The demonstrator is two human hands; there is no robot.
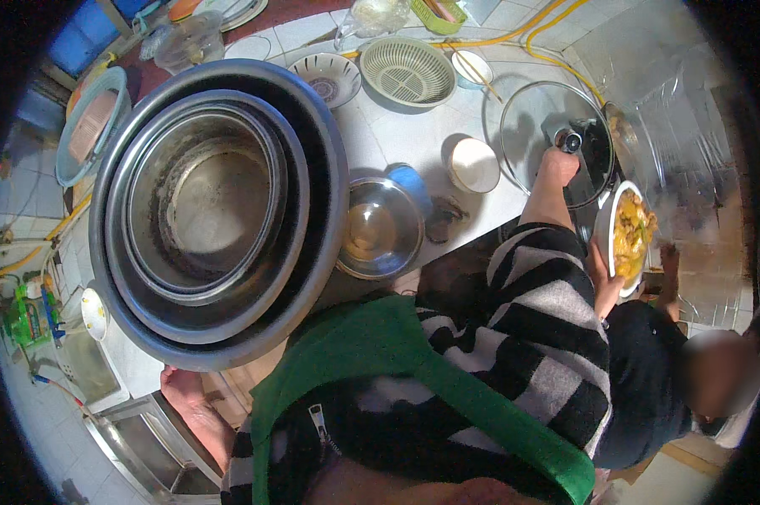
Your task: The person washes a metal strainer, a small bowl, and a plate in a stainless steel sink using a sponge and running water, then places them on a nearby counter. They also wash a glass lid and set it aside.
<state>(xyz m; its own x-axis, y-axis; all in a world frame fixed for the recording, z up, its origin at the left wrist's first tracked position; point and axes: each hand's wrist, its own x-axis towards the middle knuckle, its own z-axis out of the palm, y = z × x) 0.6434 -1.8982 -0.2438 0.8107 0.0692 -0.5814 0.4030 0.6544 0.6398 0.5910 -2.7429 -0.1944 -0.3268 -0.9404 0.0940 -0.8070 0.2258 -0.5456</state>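
My left hand (185,392) grips the near rim of a wide metal basin (326,208). Nested in it are a smaller metal basin (289,252) and a round metal pot (212,202) with a stained inside. My right hand (561,165) is closed around the knob of a clear glass lid (523,120), out to the right over the dark stove area. Whether the lid rests on something below cannot be told. Next to the basins sits a shiny steel bowl (380,230), with a blue object (410,183) behind it. A white bowl (474,165) stands between this and the lid.
Right of me, another person (645,372) holds a white dish (604,221) of yellow food close to my right arm. Along the wall stand a patterned bowl (326,79), a plastic colander (408,72) and a small bowl with chopsticks (472,68). A sink (146,435) is at lower left.
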